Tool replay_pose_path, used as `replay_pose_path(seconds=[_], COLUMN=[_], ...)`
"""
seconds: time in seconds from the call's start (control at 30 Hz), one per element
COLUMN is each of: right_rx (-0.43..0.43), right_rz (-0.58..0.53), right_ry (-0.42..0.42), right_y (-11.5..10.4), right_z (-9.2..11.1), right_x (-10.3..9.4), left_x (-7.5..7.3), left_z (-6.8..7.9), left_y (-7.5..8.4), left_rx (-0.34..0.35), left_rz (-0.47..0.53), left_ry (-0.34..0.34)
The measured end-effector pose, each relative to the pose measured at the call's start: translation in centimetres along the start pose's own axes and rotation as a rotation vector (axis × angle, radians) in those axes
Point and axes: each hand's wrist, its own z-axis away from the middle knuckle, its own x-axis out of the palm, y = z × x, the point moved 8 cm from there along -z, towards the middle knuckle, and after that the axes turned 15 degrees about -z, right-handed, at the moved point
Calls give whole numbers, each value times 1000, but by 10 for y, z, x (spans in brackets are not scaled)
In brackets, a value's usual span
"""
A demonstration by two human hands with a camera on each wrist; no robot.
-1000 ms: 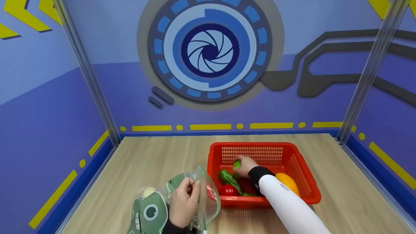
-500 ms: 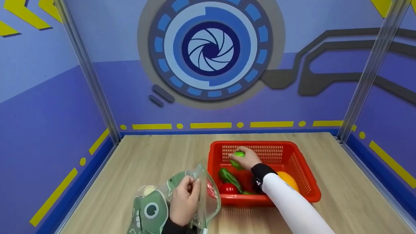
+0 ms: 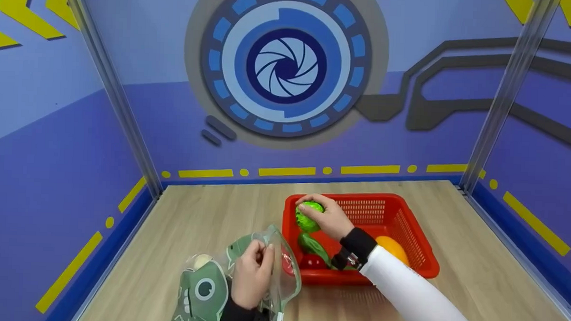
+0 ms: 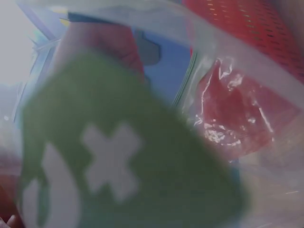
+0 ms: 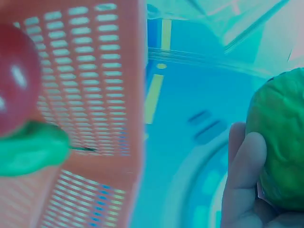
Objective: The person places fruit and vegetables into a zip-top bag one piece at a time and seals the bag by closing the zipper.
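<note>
My right hand [image 3: 331,219] grips a round, crinkled green cabbage [image 3: 307,222] above the left rim of the red basket [image 3: 357,278]. The right wrist view shows the thumb against the cabbage's [image 5: 280,142] side. My left hand [image 3: 252,278] pinches the top edge of a clear and green zip bag [image 3: 205,290] printed with a cartoon eye and teeth. The bag's mouth faces the basket. Green film of the bag [image 4: 161,171] covers much of the left wrist view, hiding the fingers there. Something pale [image 3: 200,261] shows through the bag's far end.
Inside the basket lie a long green pepper [image 3: 315,248], a shiny red round item [image 3: 313,262] and an orange-yellow fruit [image 3: 390,249]. The right forearm hides part of the basket. Printed walls [image 3: 285,165] enclose the wooden table [image 3: 222,210].
My right hand has lifted the cabbage from inside the basket and carried it left to the basket's left rim. The left hand and the bag have stayed nearly still.
</note>
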Motion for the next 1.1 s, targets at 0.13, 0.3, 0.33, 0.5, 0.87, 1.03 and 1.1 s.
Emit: replay_pose_path(seconds=[0.13,0.3,0.33,0.5,0.87,1.03,1.1], right_rx=[-20,16,21,18,69,113,144], right_rz=[-10,-50,-56,-46,78,-23,-96], right_ry=[-59,-151,-165,-176,-194,-305,-340], right_y=[-11,2,6,20,39,43,45], right_z=[11,30,33,39,33,34,34], right_x=[20,53,59,79,108,129,136], left_x=[1,1,1,-3,-12,-14,-14], left_z=[-1,0,0,0,2,4,4], left_y=[-2,-4,-3,-2,4,9,10], left_rx=[-19,-31,-26,-7,21,61,62], left_rz=[-4,-11,-8,7,-1,-26,-29], left_ry=[-14,-16,-13,15,58,102,100])
